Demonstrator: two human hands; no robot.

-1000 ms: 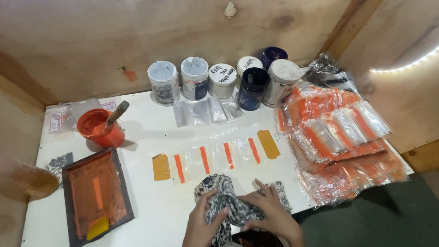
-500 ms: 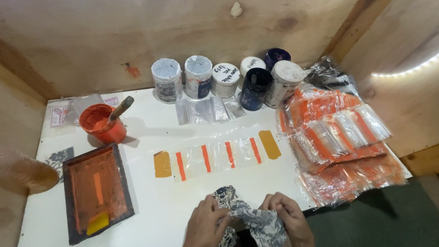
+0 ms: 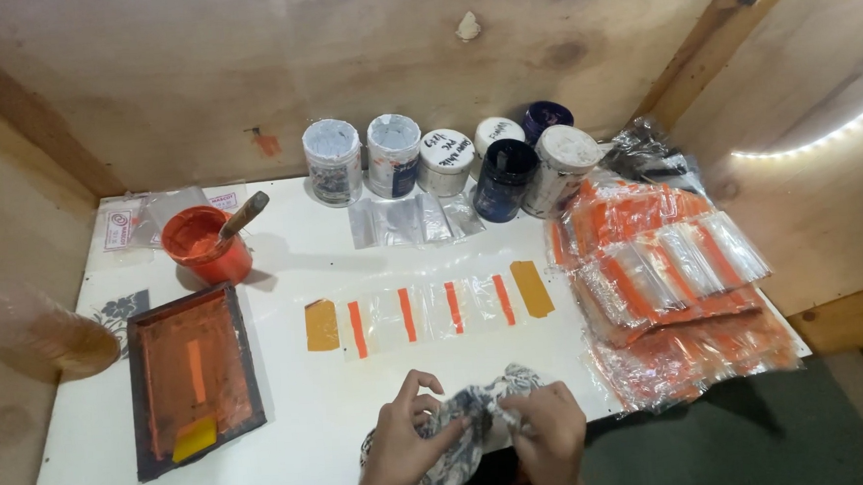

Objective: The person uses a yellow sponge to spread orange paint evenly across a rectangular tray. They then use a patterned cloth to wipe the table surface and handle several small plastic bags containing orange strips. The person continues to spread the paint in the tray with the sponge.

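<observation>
Both my hands grip a crumpled black-and-white patterned cloth (image 3: 473,417) at the near edge of the white table (image 3: 303,417). My left hand (image 3: 403,449) clutches its left side with fingers curled. My right hand (image 3: 545,433) pinches its right side. Just beyond them lies a row of clear plastic strips with orange stripes (image 3: 427,312), taped down with yellow-brown tape at each end.
A framed printing screen with orange ink (image 3: 194,378) lies at the left. An orange ink pot with a stick (image 3: 205,244) stands behind it. Several paint jars (image 3: 447,161) line the back wall. Stacks of clear orange-printed bags (image 3: 665,279) fill the right side.
My hands and the cloth have drawn back toward the table's near edge, and my fingers have shifted on the cloth. Everything else on the table is where it was.
</observation>
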